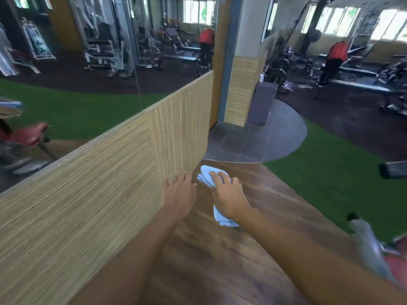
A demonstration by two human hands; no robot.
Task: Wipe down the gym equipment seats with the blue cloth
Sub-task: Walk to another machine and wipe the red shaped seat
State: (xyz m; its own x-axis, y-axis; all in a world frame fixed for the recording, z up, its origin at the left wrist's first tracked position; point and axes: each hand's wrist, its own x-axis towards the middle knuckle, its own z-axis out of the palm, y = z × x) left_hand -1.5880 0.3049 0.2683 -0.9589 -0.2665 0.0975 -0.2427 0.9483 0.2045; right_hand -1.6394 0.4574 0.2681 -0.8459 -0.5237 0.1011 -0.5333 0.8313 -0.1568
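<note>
My right hand grips the light blue cloth in the middle of the view; the cloth bunches out above my fingers and hangs below my wrist. My left hand is stretched out just to its left, fingers straight, empty, close to the wood-panelled wall. A red padded seat of a machine shows in the mirror at the far left. At the lower right edge, a grey metal machine part with a red pad beside it is partly in view.
Wooden floor lies under my arms, with green turf to the right and grey tiles ahead. A black bar end pokes in at the right edge. A person in red bends among benches and weight machines far back.
</note>
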